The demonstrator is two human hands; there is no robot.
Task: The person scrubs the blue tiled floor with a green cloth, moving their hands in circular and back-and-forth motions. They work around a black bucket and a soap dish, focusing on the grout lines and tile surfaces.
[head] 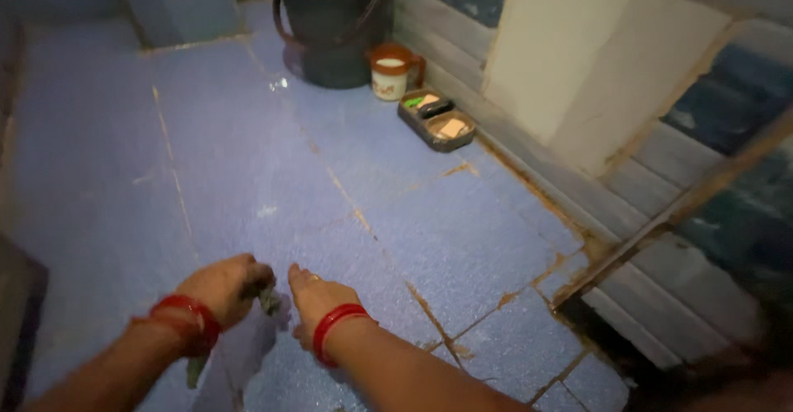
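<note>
two hands low over a wet blue tiled floor, one gripping a rag.

the left hand has its fingers clenched on a greenish rag just above the floor; the right hand lies flat beside it, fingers released, touching the rag's edge. both wrists wear red bangles. farther off by the wall sit a soap tray, a mug and a dark bucket.

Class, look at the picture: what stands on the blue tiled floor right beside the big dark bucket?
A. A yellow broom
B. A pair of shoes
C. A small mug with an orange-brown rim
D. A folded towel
C: the small mug stands right beside the dark bucket.
</note>
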